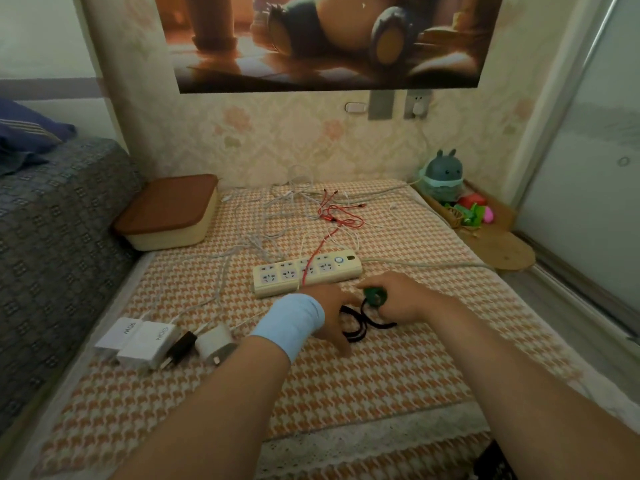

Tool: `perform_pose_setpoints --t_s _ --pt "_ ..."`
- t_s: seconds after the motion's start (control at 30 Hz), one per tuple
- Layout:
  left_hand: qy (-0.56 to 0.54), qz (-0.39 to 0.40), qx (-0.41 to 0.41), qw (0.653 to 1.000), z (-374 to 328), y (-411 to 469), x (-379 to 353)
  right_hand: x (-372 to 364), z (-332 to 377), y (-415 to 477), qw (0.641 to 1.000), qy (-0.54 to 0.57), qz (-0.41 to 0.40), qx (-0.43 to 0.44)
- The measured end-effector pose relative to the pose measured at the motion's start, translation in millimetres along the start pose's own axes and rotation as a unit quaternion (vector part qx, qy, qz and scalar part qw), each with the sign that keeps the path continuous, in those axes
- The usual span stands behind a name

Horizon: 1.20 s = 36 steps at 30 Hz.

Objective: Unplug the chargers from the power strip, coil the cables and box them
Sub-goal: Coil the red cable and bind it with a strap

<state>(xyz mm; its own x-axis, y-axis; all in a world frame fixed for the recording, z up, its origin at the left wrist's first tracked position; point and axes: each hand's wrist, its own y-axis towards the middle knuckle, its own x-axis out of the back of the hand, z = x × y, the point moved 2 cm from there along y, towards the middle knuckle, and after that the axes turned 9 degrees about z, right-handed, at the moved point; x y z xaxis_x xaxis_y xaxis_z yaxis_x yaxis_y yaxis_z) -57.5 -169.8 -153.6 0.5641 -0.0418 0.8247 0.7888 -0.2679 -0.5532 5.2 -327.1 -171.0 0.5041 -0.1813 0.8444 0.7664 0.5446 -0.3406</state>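
A cream power strip [306, 274] lies on the checked mat with no plugs in its sockets; a red cable [341, 216] trails across it. Just in front of it, my right hand [398, 297] grips a green roll [373, 296] of black strap. My left hand [332, 315], with a light blue wristband, pinches the loose black strap [356, 327] that curls on the mat. Several charger bricks [152, 341], white and one black, lie in a row at the front left. Tangled white cables [277, 216] spread behind the strip. A beige box with a brown lid [169, 211] stands shut at the back left.
A grey patterned sofa [52, 237] borders the mat on the left. At the back right, a wooden tray [491, 237] holds a grey plush toy [443, 176] and small coloured items. The strip's own grey cord [433, 265] runs off right. A glass door [588, 168] stands at the right.
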Motion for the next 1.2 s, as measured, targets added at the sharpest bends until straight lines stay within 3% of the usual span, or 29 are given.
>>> perform_pose_setpoints --t_s 0.07,0.37,0.5,0.63,0.77,0.93,1.0,1.07,1.2 --pt "0.005 0.011 0.009 1.0 -7.7 13.5 -1.7 -0.8 -9.6 2.6 1.0 0.011 -0.025 -0.004" --pt "-0.061 -0.124 0.031 0.99 -25.3 51.5 26.4 10.6 -41.6 9.4 0.984 0.096 -0.146 -0.033" --pt "-0.171 -0.243 0.019 0.955 -21.8 58.5 37.7 14.7 -45.9 8.2 0.98 0.131 -0.151 -0.014" --pt "-0.206 -0.212 0.018 0.955 -5.8 50.4 34.6 18.8 -42.0 3.4 0.978 0.154 -0.13 -0.046" --pt "-0.239 -0.245 0.023 0.939 6.9 30.0 33.5 17.3 -30.4 1.2 0.98 0.15 -0.109 -0.076" --pt "-0.122 -0.072 0.002 0.99 -6.4 25.1 18.2 13.1 -12.5 -5.9 0.994 0.099 -0.019 -0.049" --pt "-0.069 -0.037 0.015 0.997 -6.9 30.7 11.6 9.1 -8.7 -9.3 0.997 0.06 0.037 -0.022" --pt "-0.077 -0.058 0.028 0.995 -5.5 37.6 8.7 6.2 -13.7 -8.8 0.997 0.054 0.038 -0.027" --pt "-0.152 -0.155 -0.003 0.976 -8.2 48.4 16.4 18.3 -22.9 -8.8 0.997 -0.005 -0.046 -0.066"
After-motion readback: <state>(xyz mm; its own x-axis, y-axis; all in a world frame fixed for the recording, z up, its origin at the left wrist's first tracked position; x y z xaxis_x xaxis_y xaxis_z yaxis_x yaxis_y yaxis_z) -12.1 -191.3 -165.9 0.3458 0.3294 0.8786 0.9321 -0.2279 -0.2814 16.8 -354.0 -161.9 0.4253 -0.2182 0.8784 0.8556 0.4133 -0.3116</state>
